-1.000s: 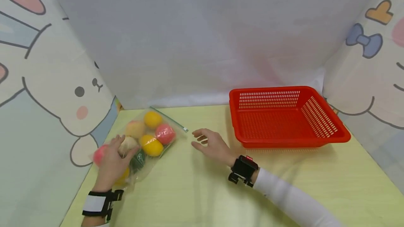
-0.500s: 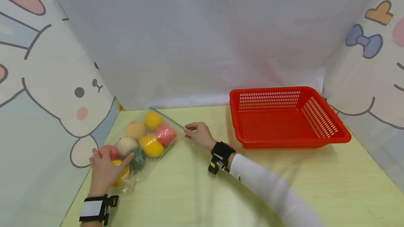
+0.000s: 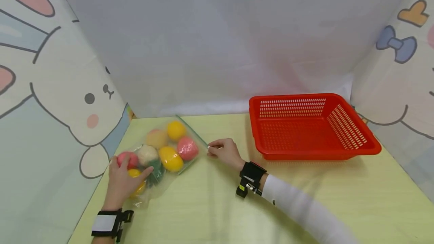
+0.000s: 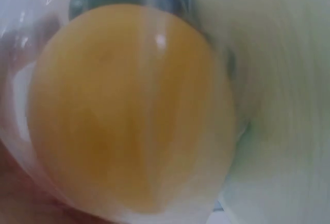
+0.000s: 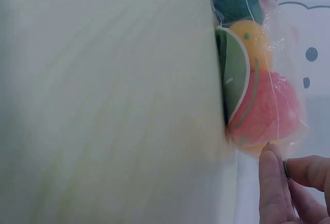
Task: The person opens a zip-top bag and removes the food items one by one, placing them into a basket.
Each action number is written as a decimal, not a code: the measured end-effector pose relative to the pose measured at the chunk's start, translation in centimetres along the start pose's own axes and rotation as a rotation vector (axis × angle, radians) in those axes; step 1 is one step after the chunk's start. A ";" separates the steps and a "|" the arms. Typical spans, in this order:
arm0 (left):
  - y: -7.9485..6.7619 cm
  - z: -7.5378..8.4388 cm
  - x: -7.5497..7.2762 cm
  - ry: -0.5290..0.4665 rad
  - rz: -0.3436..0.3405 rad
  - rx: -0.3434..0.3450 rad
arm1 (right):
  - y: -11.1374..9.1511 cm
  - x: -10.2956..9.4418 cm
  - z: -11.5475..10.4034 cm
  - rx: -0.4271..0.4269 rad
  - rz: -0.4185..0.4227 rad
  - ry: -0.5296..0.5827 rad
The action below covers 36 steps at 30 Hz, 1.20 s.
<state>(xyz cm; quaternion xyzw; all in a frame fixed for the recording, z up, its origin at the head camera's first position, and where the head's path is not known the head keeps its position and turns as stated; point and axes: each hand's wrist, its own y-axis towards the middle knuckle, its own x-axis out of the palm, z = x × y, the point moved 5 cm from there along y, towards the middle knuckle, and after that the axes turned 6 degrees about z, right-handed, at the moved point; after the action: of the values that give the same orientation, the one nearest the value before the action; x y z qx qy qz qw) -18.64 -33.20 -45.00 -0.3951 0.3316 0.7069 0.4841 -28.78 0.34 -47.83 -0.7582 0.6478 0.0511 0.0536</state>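
Observation:
A clear plastic zip bag (image 3: 189, 168) lies on the table at the left. Inside are several round, fruit-like pieces, among them a pink one (image 3: 187, 148), a yellow one (image 3: 171, 159) and a dark green one (image 3: 156, 171). My left hand (image 3: 118, 183) rests on the bag's near left end, fingers spread over another pink piece. A yellow piece (image 4: 129, 110) under plastic fills the left wrist view. My right hand (image 3: 226, 153) pinches the small zip slider (image 5: 286, 170) between thumb and fingers, at the near end of the green zip strip (image 3: 191, 130).
To the right stands a red plastic basket (image 3: 315, 153) with slotted walls and nothing in it. The pale yellow-green table (image 3: 217, 206) ends at a grey-white backdrop (image 3: 217, 48). Panels with cartoon rabbits (image 3: 68, 86) flank both sides.
My right hand has moved left to the bag's corner and taken hold of the zip slider. My left hand has slid back toward the near left end of the bag.

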 end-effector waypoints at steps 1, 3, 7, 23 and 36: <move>0.0 0.3 0.1 -0.005 -0.005 0.007 | -0.4 -0.3 0.0 0.007 -0.003 0.004; 0.0 0.8 0.4 -0.011 -0.009 0.025 | -1.3 -1.0 0.0 0.022 -0.012 0.021; -0.3 2.1 1.0 -0.021 -0.001 0.086 | -3.0 -2.5 -0.1 0.045 -0.025 0.052; -3.2 7.3 3.1 -0.035 0.032 0.263 | -7.1 -7.0 1.2 0.076 0.013 0.003; -3.3 8.1 2.5 0.013 -0.026 0.262 | -6.9 -6.2 1.2 0.145 0.038 0.068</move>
<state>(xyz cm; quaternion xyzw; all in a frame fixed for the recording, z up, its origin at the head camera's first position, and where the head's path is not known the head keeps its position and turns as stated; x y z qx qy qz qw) -17.97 -24.24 -43.76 -0.3373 0.4191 0.6484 0.5387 -22.92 7.65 -48.03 -0.7411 0.6656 -0.0204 0.0853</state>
